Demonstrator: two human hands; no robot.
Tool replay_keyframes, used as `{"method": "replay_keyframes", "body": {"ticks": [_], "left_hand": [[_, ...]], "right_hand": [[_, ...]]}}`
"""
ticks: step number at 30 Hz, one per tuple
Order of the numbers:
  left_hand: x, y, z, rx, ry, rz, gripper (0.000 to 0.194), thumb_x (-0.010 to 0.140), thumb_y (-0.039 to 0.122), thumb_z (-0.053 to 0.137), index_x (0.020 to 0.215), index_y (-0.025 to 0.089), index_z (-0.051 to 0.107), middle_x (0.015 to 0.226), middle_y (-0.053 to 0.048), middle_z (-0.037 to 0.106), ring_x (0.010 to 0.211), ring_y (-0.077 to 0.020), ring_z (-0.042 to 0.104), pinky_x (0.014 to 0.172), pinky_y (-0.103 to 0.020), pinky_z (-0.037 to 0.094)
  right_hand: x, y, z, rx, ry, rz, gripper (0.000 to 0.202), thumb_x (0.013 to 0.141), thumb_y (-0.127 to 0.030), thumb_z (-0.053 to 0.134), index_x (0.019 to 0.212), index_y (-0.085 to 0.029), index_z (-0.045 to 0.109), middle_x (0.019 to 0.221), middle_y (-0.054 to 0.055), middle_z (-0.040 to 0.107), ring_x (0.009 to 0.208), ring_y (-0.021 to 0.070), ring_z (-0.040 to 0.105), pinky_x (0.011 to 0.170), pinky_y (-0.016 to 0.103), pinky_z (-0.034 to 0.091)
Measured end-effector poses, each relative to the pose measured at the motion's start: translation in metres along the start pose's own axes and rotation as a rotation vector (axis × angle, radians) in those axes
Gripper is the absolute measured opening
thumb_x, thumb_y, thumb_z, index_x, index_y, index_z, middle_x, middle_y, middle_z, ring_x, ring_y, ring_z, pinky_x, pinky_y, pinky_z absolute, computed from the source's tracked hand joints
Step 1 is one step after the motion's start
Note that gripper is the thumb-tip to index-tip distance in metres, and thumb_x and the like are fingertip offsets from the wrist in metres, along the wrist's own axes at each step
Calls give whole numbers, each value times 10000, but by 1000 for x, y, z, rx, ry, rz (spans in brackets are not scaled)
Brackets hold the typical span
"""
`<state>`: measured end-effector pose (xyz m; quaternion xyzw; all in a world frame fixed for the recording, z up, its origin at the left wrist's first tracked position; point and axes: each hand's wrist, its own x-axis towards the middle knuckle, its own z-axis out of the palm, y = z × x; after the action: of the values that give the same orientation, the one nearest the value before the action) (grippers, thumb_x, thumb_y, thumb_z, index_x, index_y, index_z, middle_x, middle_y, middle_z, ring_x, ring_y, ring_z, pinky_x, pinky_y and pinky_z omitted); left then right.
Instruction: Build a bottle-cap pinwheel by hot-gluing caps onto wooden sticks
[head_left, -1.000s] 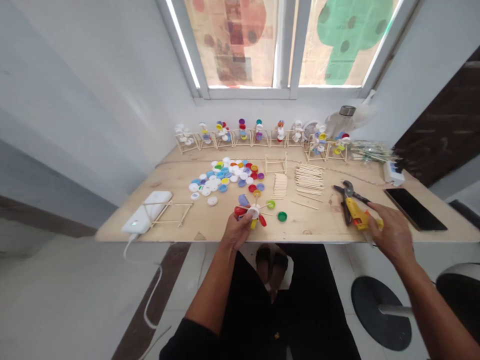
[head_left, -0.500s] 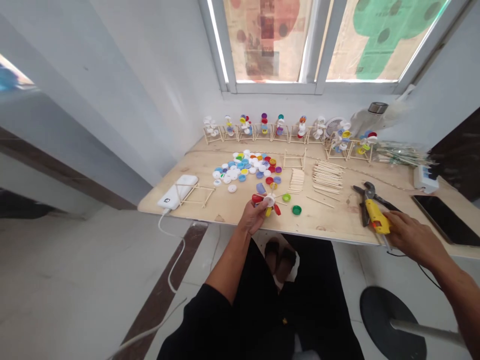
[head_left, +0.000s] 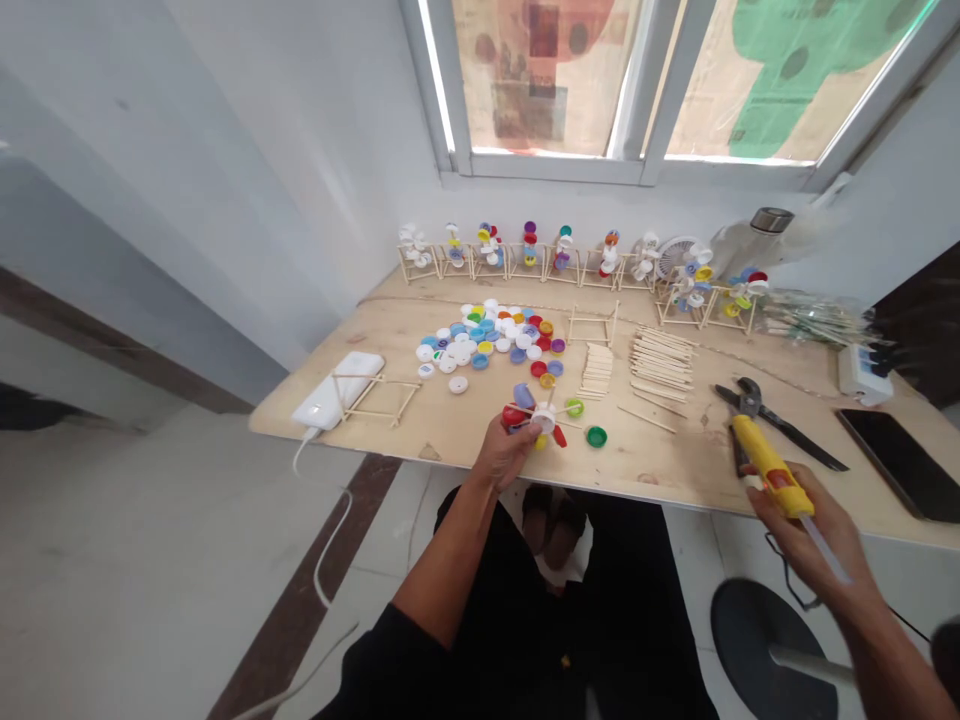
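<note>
My left hand (head_left: 504,452) pinches a pinwheel of bottle caps and sticks (head_left: 543,420) by its white hub, over the table's front edge. Red and yellow caps sit on some of its sticks; other sticks are bare. A blue cap (head_left: 523,396), a lime cap (head_left: 574,407) and a dark green cap (head_left: 596,437) are close to it. Around a yellow hot glue gun (head_left: 772,465) my right hand (head_left: 814,520) is closed, with a clear glue stick protruding from the gun's rear. The gun's nose is over the pliers (head_left: 750,398); contact cannot be made out.
Loose bottle caps (head_left: 487,335) are heaped mid-table, beside short sticks (head_left: 598,370) and long sticks (head_left: 661,360). A stick frame (head_left: 379,398) touches a white power bank (head_left: 337,390). Finished-looking cap wheels on frames (head_left: 530,250) line the wall. A phone (head_left: 900,462) is at right.
My right hand has turned the glue gun, so its rear and glue stick now show. The pinwheel stays in my left hand, slightly lower in view. The camera has shifted a little.
</note>
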<state>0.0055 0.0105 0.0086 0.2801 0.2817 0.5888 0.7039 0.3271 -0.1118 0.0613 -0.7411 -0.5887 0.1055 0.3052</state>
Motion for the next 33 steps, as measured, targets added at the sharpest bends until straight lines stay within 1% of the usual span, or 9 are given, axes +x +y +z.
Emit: {"method": "replay_keyframes", "body": {"ticks": [3, 5, 8, 10, 13, 17, 20, 28, 33], "left_hand": [[0, -1, 0, 9, 21, 8, 356, 479, 213, 864, 784, 165, 687, 757, -1, 691, 748, -146, 640, 800, -286, 453], [0, -1, 0, 12, 39, 15, 364, 472, 211, 866, 786, 168, 687, 755, 0, 695, 734, -143, 638, 792, -284, 454], [-1, -2, 0, 26, 62, 20, 348, 480, 199, 859, 782, 168, 688, 750, -4, 700, 715, -145, 635, 769, -279, 457], [-1, -1, 0, 34, 72, 21, 335, 490, 191, 853, 781, 171, 689, 749, -5, 703, 704, -145, 634, 758, -277, 459], [1, -1, 0, 38, 79, 17, 366, 483, 196, 856, 810, 175, 693, 768, -8, 707, 713, -149, 635, 764, -280, 462], [2, 0, -1, 71, 71, -5, 400, 483, 202, 856, 846, 170, 689, 796, -20, 708, 742, -165, 638, 767, -291, 466], [3, 0, -4, 124, 61, -14, 400, 502, 195, 847, 865, 162, 684, 800, -28, 703, 753, -176, 635, 762, -298, 463], [3, -2, -13, 224, 26, 0, 406, 560, 187, 819, 937, 165, 671, 826, -16, 677, 766, -155, 618, 754, -271, 459], [2, -2, -13, 260, 14, 3, 422, 568, 209, 816, 958, 165, 659, 837, -19, 670, 784, -162, 622, 761, -280, 467]], "right_hand": [[-8, -43, 25, 117, -6, -32, 276, 787, -461, 544, 938, -240, 609, 779, 27, 649, 633, 193, 601, 524, 292, 464], [-12, -64, 43, 216, -78, -71, 253, 803, -430, 551, 956, -239, 614, 850, 32, 665, 695, 195, 619, 523, 274, 470], [-15, -83, 64, 341, -184, -110, 252, 830, -387, 541, 1016, -230, 605, 933, 44, 667, 778, 195, 627, 578, 266, 490], [-14, -90, 72, 376, -241, -137, 230, 837, -375, 536, 992, -219, 602, 938, 47, 661, 806, 194, 622, 616, 265, 491], [-11, -98, 78, 380, -281, -141, 162, 842, -368, 536, 855, -212, 579, 807, 21, 619, 721, 167, 586, 607, 255, 465], [-9, -103, 84, 397, -295, -111, 190, 853, -384, 532, 769, -213, 525, 683, -14, 511, 612, 135, 501, 562, 249, 421], [-9, -102, 90, 375, -268, -87, 222, 845, -411, 545, 757, -211, 511, 666, -16, 490, 602, 134, 480, 558, 256, 411], [-7, -99, 99, 322, -250, -107, 220, 843, -426, 543, 812, -209, 554, 695, 0, 560, 620, 146, 522, 581, 267, 419], [-7, -102, 98, 266, -224, -123, 276, 838, -435, 543, 687, -210, 489, 632, -21, 516, 575, 128, 492, 538, 253, 383]]}}
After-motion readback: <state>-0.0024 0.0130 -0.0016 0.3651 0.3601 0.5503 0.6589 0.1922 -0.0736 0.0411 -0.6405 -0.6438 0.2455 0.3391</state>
